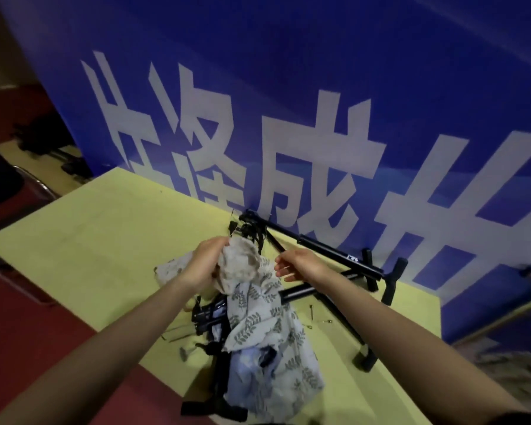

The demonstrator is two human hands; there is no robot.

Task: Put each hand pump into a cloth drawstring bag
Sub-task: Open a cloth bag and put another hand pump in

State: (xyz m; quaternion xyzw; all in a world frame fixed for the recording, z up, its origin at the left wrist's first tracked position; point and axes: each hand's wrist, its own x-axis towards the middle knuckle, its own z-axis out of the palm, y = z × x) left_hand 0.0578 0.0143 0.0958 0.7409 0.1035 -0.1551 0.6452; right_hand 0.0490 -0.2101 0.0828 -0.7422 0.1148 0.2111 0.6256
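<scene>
Several black hand pumps lie on a yellow-green table (111, 240). One long pump (325, 250) rests against the blue banner, and another pump (313, 291) lies under my right hand. My left hand (207, 260) grips a bunched pale cloth bag (242, 265) and lifts it above the pile. My right hand (299, 265) hovers just right of that cloth with fingers spread, holding nothing. A leaf-printed cloth bag (267, 326) drapes over more black pump parts (209, 314) near the table's front edge.
A blue banner (288, 87) with large white characters stands along the table's far side. Small metal needles (311, 311) lie loose on the table. The floor (28, 326) is dark red at the left. Dark gear (43, 139) sits at the far left.
</scene>
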